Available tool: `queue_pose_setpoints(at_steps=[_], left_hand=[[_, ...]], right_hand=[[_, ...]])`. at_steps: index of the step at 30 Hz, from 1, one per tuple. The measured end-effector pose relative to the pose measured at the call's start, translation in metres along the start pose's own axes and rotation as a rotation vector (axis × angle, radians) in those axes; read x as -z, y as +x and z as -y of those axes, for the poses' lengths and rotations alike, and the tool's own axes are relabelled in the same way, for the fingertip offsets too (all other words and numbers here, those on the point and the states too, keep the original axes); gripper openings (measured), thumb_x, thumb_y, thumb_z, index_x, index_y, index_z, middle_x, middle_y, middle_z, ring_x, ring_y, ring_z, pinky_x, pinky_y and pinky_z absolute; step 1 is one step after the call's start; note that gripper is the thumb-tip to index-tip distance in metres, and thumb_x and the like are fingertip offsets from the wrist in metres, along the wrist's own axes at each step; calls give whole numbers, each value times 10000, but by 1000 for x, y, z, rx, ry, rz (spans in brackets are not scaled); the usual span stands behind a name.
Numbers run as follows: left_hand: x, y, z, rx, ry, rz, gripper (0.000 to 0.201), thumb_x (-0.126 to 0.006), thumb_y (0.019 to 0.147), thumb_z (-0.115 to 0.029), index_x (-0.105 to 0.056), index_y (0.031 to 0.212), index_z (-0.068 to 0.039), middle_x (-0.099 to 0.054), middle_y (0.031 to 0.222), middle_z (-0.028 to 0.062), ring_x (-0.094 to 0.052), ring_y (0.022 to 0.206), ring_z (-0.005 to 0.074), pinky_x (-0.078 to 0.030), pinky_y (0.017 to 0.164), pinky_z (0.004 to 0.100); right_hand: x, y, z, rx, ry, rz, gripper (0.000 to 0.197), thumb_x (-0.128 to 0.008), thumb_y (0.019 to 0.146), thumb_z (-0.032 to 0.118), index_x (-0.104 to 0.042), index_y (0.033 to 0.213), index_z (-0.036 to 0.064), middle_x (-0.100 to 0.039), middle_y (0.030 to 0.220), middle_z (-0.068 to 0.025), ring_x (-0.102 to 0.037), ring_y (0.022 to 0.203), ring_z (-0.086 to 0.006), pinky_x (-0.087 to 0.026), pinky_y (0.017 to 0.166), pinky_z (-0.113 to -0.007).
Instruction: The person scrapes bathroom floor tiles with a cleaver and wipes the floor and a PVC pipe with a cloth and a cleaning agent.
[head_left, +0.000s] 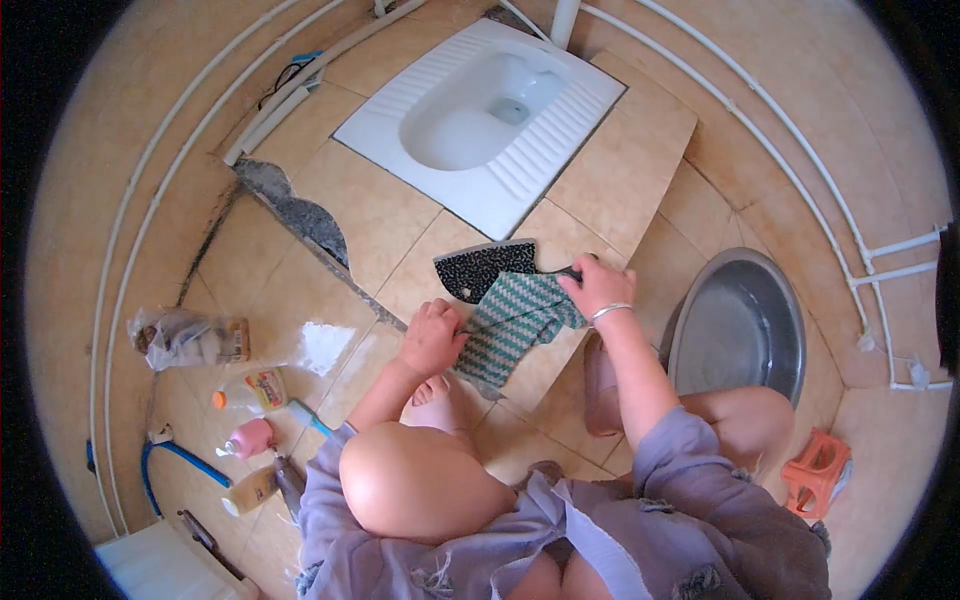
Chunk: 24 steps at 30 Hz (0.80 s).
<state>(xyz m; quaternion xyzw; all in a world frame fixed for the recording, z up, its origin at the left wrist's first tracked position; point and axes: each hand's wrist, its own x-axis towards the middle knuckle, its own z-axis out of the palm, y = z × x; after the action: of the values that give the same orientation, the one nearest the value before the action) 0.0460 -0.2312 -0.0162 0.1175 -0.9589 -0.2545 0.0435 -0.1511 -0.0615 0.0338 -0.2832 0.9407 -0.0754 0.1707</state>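
A cleaver (478, 268) with a black, speckled blade lies on the tiled step in front of me, its pale edge facing away. Its dark handle runs to the right under the fingers of my right hand (598, 287), which grips it. A green and white zigzag-striped cloth (515, 325) covers the near part of the blade and hangs down over the step's edge. My left hand (432, 338) is closed on the cloth's left edge. How much of the handle lies under the cloth is hidden.
A white squat toilet (380, 135) is set in the step ahead. To the right stands a metal basin (740, 330) near an orange plastic stool (815, 472). Several bottles, including a pink one (250, 438), and a blue-handled brush (310, 417) lie on the left.
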Motion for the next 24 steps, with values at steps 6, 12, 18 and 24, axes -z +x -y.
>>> queue_pose_setpoints(at_steps=[6, 12, 18, 24], left_hand=[[10, 9, -14, 452, -942, 85, 157, -551, 813, -166, -457, 873, -56, -535, 665, 37, -475, 591, 128, -375, 535, 243], [31, 28, 15, 213, -955, 120, 228, -608, 751, -80, -510, 956, -87, -523, 690, -14, -446, 609, 48, -362, 530, 198], [14, 64, 23, 89, 34, -152, 297, -593, 684, -55, -527, 972, -84, -550, 878, 89, -523, 802, 224, -415, 675, 329], [-7, 45, -12, -125, 169, -238, 416, -555, 743, -213, -474, 1122, -62, -434, 1178, 124, -407, 1061, 310, -343, 847, 427]], right_hand=[[-34, 10, 11, 226, -37, -49, 241, -620, 719, 336, -575, 893, 176, -585, 855, -70, -525, 934, -230, -376, 772, -388], [-48, 14, -37, -21, 777, -90, 235, -643, 706, 242, -560, 825, 57, -598, 711, -103, -576, 645, -216, -462, 613, -311], [-37, 24, -13, -84, 187, -280, 227, -630, 717, 216, -533, 883, 95, -569, 879, -105, -552, 779, -257, -444, 666, -368], [-41, 15, 4, 495, -23, -341, 476, -608, 715, 345, -463, 1134, 171, -489, 1065, -80, -453, 988, -260, -343, 827, -429]])
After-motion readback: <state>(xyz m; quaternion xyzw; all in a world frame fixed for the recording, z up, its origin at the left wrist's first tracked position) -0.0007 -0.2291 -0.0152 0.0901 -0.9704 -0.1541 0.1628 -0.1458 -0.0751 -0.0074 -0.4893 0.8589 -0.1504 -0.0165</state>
